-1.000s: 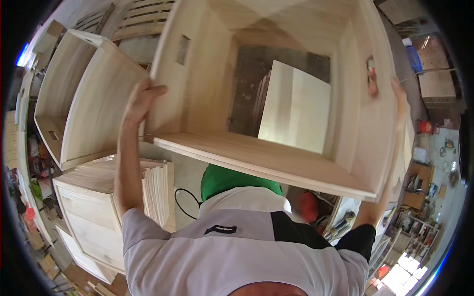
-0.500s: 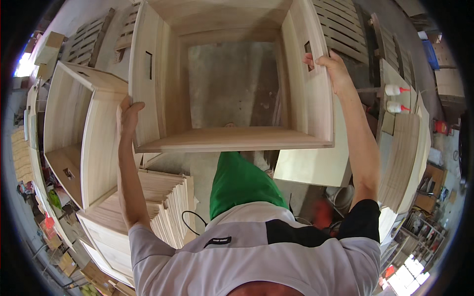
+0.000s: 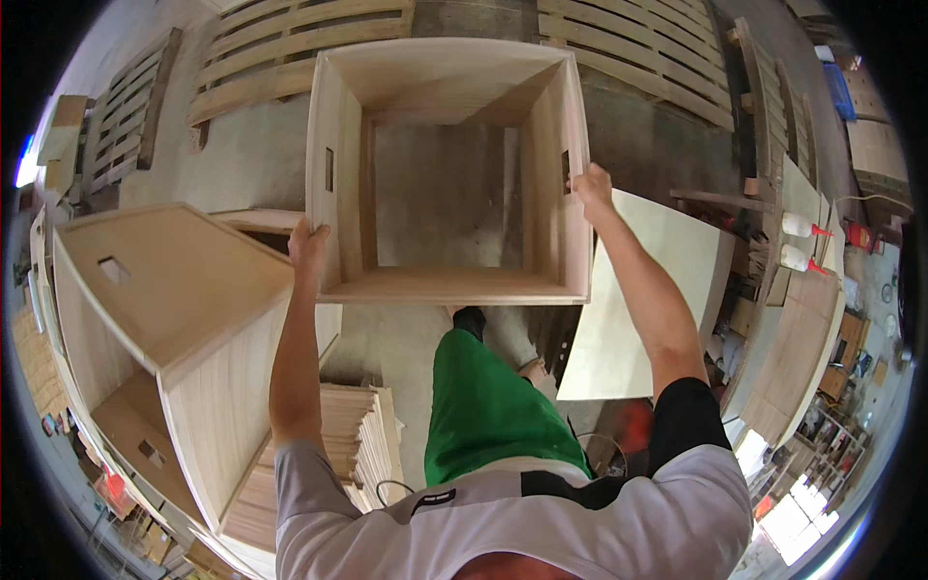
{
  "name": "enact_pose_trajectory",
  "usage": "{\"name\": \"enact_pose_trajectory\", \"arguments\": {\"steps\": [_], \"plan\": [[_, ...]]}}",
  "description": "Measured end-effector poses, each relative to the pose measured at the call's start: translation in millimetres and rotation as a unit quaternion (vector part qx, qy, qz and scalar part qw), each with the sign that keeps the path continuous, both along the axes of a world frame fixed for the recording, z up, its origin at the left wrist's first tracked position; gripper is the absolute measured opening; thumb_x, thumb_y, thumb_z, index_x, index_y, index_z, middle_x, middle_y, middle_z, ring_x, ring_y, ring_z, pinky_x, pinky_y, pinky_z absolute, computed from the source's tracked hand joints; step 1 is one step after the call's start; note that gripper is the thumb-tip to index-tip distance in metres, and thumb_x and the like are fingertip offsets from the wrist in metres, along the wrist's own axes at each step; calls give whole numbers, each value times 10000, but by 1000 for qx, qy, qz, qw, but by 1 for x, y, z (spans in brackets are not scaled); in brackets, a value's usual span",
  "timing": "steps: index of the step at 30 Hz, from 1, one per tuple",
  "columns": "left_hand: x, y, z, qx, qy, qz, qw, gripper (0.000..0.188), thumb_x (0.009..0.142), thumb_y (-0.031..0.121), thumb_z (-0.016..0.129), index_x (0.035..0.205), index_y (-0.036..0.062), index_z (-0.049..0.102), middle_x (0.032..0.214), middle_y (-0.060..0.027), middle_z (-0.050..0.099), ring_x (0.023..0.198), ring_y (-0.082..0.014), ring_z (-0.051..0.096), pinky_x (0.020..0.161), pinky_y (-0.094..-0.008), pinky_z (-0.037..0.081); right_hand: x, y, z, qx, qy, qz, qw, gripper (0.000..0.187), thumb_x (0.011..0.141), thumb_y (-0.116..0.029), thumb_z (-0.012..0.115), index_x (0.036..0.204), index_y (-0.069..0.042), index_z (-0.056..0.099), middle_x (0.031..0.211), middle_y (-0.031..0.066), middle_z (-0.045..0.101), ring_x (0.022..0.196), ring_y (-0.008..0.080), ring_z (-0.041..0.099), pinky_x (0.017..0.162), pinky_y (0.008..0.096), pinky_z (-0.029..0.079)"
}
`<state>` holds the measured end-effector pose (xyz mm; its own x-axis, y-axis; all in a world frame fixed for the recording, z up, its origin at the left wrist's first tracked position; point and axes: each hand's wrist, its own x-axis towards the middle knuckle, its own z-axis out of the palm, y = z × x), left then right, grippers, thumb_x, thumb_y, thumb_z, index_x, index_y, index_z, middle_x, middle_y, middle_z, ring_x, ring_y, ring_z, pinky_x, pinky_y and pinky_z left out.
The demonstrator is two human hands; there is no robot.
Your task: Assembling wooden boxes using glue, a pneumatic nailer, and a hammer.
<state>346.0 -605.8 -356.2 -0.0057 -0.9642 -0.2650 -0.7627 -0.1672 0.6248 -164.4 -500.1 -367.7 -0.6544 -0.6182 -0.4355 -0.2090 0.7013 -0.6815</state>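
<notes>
A pale wooden box frame (image 3: 454,287) is held out in front of the person, above the concrete floor (image 3: 401,343), which shows through its open middle. The left hand (image 3: 308,246) is clamped on the outer edge of the box's left wall, low down near the close corner, its thumb lying over the rim. The right hand (image 3: 593,187) is clamped on the right wall, farther up, beside the cut-out slot (image 3: 567,172); the fingers seem to reach into that slot, though the wall hides most of them. A matching slot (image 3: 330,170) opens in the left wall. To the left, near the left forearm, stands a second wooden box (image 3: 227,411), and a stack of boards (image 3: 360,425) sits beside it. A pale flat panel (image 3: 643,300) lies under the right forearm. Slatted pallets (image 3: 638,43) lie beyond the held box, and two white bottles with red tips (image 3: 797,258) are at far right.
</notes>
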Motion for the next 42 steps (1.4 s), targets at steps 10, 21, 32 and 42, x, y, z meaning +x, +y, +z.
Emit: {"name": "enact_pose_trajectory", "arguments": {"steps": [10,21,32,42], "plan": [[20,-18,-95,39,-15,37,998,324,779,163,641,1060,11,588,931,-184,628,903,-319,595,789,-388,443,49,0,-112,-45,-1,-33,998,102,713,-27,569,786,7,506,667,66,528,618,158,486,575,333,400],[29,40,-120,-18,-53,34,998,543,737,95,654,1226,-47,465,1128,-232,581,1031,-355,567,902,-366,418,87,84,-89,33,19,19,999,365,793,-204,576,1089,7,542,914,156,630,867,269,612,771,350,455],[53,20,-99,109,-22,-26,993,671,755,155,650,1328,-30,354,1242,-221,533,1115,-327,545,930,-378,420,136,191,-80,109,-218,-93,965,518,887,-515,505,1093,-42,553,944,24,542,861,117,506,748,296,440],[14,-154,-116,24,-161,-72,984,806,761,275,685,1416,58,269,1367,-210,418,1233,-334,447,1002,-408,372,138,192,-76,9,-407,-286,868,748,902,-619,366,1326,-3,373,1250,118,506,1114,264,500,954,446,385]]}}
